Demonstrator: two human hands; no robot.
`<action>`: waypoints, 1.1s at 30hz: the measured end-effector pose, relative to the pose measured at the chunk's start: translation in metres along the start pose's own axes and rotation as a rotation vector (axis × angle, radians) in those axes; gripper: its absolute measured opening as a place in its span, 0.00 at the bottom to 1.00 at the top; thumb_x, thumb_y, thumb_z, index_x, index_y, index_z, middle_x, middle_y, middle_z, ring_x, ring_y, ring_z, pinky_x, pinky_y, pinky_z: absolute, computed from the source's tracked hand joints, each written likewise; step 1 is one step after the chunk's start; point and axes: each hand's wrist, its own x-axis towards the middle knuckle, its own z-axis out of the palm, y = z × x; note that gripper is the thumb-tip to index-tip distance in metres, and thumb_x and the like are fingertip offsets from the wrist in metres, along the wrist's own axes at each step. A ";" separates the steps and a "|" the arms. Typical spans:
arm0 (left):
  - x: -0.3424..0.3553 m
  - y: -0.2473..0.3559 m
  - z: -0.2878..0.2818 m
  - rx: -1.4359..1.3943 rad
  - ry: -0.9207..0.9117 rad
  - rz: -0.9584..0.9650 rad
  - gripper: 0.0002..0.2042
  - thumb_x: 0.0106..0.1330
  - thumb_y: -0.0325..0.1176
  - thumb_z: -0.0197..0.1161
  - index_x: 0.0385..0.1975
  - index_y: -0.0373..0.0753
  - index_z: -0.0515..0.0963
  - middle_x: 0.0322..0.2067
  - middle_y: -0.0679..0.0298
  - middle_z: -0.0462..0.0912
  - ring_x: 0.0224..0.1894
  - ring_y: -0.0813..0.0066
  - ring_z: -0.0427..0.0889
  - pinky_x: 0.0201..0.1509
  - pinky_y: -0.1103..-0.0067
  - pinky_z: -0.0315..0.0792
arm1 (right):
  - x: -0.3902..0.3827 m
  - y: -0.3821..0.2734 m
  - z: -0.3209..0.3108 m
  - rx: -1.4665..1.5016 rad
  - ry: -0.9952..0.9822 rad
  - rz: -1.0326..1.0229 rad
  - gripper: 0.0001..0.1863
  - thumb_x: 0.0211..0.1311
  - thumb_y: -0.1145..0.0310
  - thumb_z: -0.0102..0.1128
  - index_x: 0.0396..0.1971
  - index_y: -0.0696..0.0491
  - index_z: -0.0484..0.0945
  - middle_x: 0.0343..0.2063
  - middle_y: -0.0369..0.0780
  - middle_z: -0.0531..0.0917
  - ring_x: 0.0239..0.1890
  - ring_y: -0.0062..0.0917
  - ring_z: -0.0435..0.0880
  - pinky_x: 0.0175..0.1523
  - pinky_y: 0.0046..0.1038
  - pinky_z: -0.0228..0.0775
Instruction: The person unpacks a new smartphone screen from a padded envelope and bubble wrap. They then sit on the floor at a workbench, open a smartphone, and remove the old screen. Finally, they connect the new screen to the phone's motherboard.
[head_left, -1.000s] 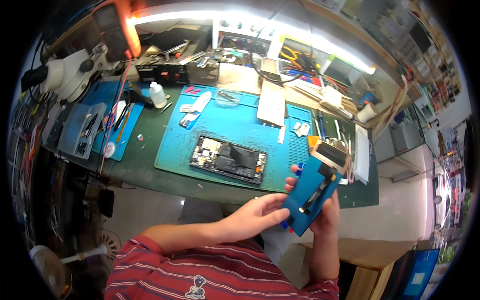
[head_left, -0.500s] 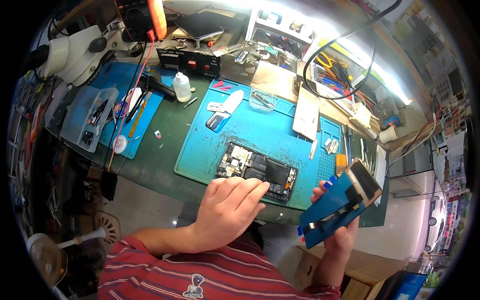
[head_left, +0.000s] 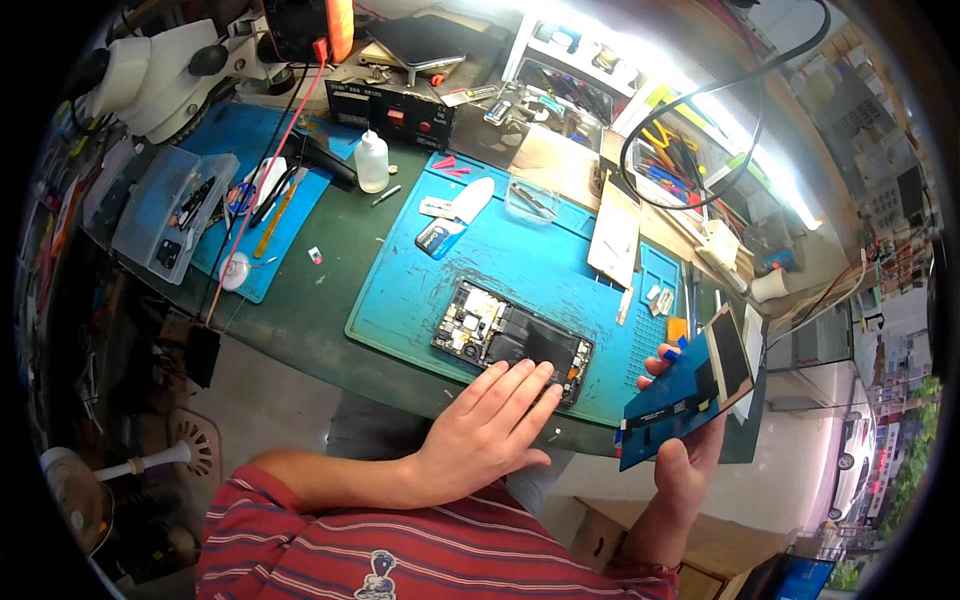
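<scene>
An opened phone [head_left: 488, 325] lies on the blue repair mat, with its circuit board, camera and dark battery exposed. My left hand [head_left: 490, 430] reaches over its near edge with fingers stretched out and nothing in the grasp; whether the fingertips touch the phone I cannot tell. To the right, my right hand [head_left: 688, 465] grips a phone screen panel [head_left: 668, 400] by its edges, raised and tilted above the bench's front edge. The panel's blue backing faces me, with a black flex strip and small blue tabs.
The blue mat [head_left: 400, 290] carries a small clear box [head_left: 532, 203] and a white-and-blue scraper card [head_left: 450, 225]. A white bottle [head_left: 371, 165] stands behind on the left. Beyond are a microscope [head_left: 150, 85], a parts case [head_left: 170, 220] and a looping black cable [head_left: 640, 190].
My left hand's fingers have straightened and spread over the phone's near edge. The screen panel has shifted slightly right and turned in my right hand. The view has moved slightly.
</scene>
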 end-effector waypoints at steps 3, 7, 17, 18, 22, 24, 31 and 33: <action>-0.001 0.000 0.000 -0.003 0.031 -0.003 0.38 0.60 0.53 0.69 0.67 0.36 0.73 0.68 0.52 0.72 0.69 0.55 0.72 0.75 0.61 0.64 | 0.000 -0.002 -0.002 0.000 -0.005 0.025 0.57 0.59 0.45 0.75 0.76 0.61 0.53 0.68 0.52 0.70 0.68 0.39 0.74 0.69 0.40 0.70; -0.001 0.005 -0.008 -0.469 0.081 0.008 0.30 0.67 0.42 0.70 0.66 0.35 0.73 0.65 0.53 0.75 0.65 0.58 0.76 0.70 0.65 0.71 | -0.011 0.006 0.003 0.072 -0.031 -0.029 0.56 0.54 0.53 0.82 0.75 0.60 0.56 0.69 0.51 0.70 0.67 0.37 0.75 0.67 0.38 0.72; -0.010 -0.007 -0.031 -1.809 -0.114 -0.650 0.11 0.77 0.25 0.60 0.55 0.33 0.76 0.46 0.64 0.83 0.45 0.79 0.86 0.46 0.80 0.82 | 0.003 0.008 0.010 -0.585 -0.354 -0.488 0.45 0.43 0.62 0.84 0.63 0.57 0.74 0.61 0.59 0.75 0.58 0.51 0.80 0.59 0.47 0.77; -0.014 -0.013 -0.033 -1.738 -0.084 -0.635 0.10 0.77 0.25 0.61 0.54 0.33 0.76 0.45 0.63 0.83 0.45 0.79 0.86 0.45 0.80 0.82 | 0.003 0.011 0.008 -0.623 -0.346 -0.481 0.43 0.42 0.62 0.84 0.62 0.57 0.76 0.60 0.59 0.75 0.58 0.52 0.80 0.59 0.47 0.76; -0.009 -0.032 -0.040 -0.955 0.181 -0.311 0.09 0.65 0.20 0.68 0.44 0.36 0.82 0.39 0.62 0.85 0.40 0.69 0.87 0.41 0.76 0.81 | 0.009 0.016 0.006 -0.822 -0.348 -0.472 0.39 0.40 0.63 0.84 0.58 0.55 0.81 0.59 0.55 0.77 0.57 0.51 0.80 0.59 0.46 0.75; -0.004 -0.041 -0.037 -0.594 0.298 -0.174 0.11 0.59 0.21 0.71 0.41 0.39 0.83 0.35 0.62 0.85 0.37 0.61 0.86 0.39 0.72 0.77 | 0.016 0.018 0.009 -0.901 -0.353 -0.423 0.38 0.40 0.64 0.83 0.58 0.54 0.82 0.59 0.54 0.77 0.57 0.50 0.80 0.60 0.45 0.73; 0.022 -0.072 -0.039 -0.474 0.236 -0.237 0.09 0.62 0.25 0.72 0.41 0.40 0.84 0.35 0.63 0.86 0.34 0.63 0.83 0.39 0.70 0.73 | 0.038 0.029 0.009 -0.955 -0.377 -0.312 0.41 0.39 0.66 0.82 0.61 0.51 0.80 0.61 0.51 0.77 0.60 0.48 0.79 0.63 0.44 0.71; 0.022 -0.077 -0.042 -0.434 0.258 -0.247 0.10 0.61 0.24 0.72 0.42 0.41 0.84 0.35 0.63 0.87 0.35 0.63 0.83 0.40 0.70 0.72 | 0.040 0.030 0.008 -0.958 -0.394 -0.305 0.41 0.39 0.66 0.82 0.61 0.51 0.80 0.61 0.51 0.77 0.60 0.48 0.79 0.63 0.45 0.71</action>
